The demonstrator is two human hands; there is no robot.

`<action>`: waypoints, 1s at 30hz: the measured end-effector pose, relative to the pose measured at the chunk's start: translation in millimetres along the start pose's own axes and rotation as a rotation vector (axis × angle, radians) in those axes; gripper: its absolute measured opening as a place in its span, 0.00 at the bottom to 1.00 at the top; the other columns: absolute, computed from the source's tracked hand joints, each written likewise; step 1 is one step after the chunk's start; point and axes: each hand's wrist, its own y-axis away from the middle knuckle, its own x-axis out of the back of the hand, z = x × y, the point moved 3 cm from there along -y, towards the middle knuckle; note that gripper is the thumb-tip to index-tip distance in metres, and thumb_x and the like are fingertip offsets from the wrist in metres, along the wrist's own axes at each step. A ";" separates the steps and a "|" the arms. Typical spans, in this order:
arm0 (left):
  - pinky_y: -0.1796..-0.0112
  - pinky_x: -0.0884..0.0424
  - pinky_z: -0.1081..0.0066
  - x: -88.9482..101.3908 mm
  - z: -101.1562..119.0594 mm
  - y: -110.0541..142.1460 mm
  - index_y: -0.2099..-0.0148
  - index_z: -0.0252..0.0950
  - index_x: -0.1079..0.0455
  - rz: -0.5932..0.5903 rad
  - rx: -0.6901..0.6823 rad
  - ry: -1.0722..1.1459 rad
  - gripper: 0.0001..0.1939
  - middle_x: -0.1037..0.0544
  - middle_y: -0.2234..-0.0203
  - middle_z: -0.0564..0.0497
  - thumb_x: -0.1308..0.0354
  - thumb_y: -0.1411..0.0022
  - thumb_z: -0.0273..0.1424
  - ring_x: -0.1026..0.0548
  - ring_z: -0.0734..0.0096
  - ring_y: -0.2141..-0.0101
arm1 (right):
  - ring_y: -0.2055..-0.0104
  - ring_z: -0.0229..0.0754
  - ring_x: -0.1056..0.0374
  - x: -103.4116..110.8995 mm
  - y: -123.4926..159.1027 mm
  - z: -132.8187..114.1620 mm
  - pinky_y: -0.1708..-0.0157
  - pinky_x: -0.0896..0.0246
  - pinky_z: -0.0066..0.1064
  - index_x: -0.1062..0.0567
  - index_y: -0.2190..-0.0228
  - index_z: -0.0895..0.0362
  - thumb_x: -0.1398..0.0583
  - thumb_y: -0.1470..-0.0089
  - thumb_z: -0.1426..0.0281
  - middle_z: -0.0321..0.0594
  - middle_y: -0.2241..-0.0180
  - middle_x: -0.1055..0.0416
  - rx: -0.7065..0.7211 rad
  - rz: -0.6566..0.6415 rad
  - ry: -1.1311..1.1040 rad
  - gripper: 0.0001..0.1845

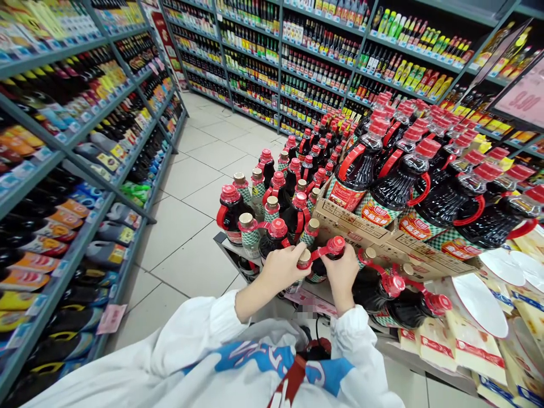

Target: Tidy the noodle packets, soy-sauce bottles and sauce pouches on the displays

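My left hand is closed around the neck of a small gold-capped bottle at the front of the display. My right hand grips a dark soy sauce bottle just below its red cap. A red band runs between these two bottle necks. Their lower parts are mostly hidden by my hands and sleeves. Behind my left hand, similar pairs stand close together, including a red-capped bottle and a gold-capped bottle. More banded dark bottles lean to the right of my right hand.
A cardboard tray of large soy sauce bottles rises behind my right hand. White bowls and bagged goods sit at the right. Stocked shelves line the left and back, with tiled floor between.
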 end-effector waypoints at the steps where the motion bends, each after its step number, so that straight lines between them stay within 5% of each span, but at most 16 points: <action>1: 0.71 0.31 0.69 0.5 0.2 -0.2 0.55 0.40 0.30 -0.006 -0.012 -0.004 0.12 0.18 0.66 0.49 0.40 0.40 0.39 0.18 0.56 0.66 | 0.58 0.57 0.27 3.9 -4.0 2.2 0.59 0.34 0.40 0.28 0.59 0.57 0.31 0.55 0.59 0.50 0.59 0.24 0.037 -0.034 -0.036 0.24; 13: 0.71 0.32 0.71 5.1 -2.7 0.7 0.58 0.42 0.30 -0.024 -0.051 0.018 0.12 0.18 0.69 0.51 0.40 0.42 0.40 0.18 0.59 0.67 | 0.53 0.50 0.26 9.8 -21.8 17.2 0.48 0.33 0.42 0.26 0.53 0.56 0.31 0.58 0.61 0.44 0.54 0.21 0.168 -0.447 -0.615 0.29; 19: 0.71 0.31 0.70 0.1 -0.9 4.4 0.56 0.41 0.30 -0.039 -0.021 -0.016 0.12 0.18 0.67 0.49 0.40 0.42 0.38 0.18 0.56 0.66 | 0.54 0.56 0.26 1.4 1.7 5.2 0.53 0.33 0.44 0.29 0.52 0.57 0.32 0.58 0.59 0.50 0.55 0.22 -0.009 -0.086 -0.275 0.31; 21: 0.71 0.31 0.70 0.5 -1.5 4.9 0.57 0.41 0.30 -0.031 -0.029 0.001 0.11 0.18 0.68 0.49 0.40 0.42 0.38 0.18 0.56 0.66 | 0.57 0.57 0.25 -2.0 4.8 3.3 0.56 0.32 0.43 0.27 0.55 0.56 0.32 0.58 0.60 0.49 0.59 0.21 -0.053 -0.063 -0.197 0.28; 30: 0.70 0.30 0.70 5.5 -3.3 1.3 0.57 0.41 0.30 -0.018 -0.044 -0.008 0.12 0.18 0.68 0.50 0.40 0.41 0.41 0.18 0.58 0.67 | 0.60 0.48 0.25 -0.6 -41.9 8.2 0.54 0.32 0.38 0.26 0.60 0.54 0.30 0.60 0.60 0.39 0.62 0.21 0.282 -0.534 -0.530 0.25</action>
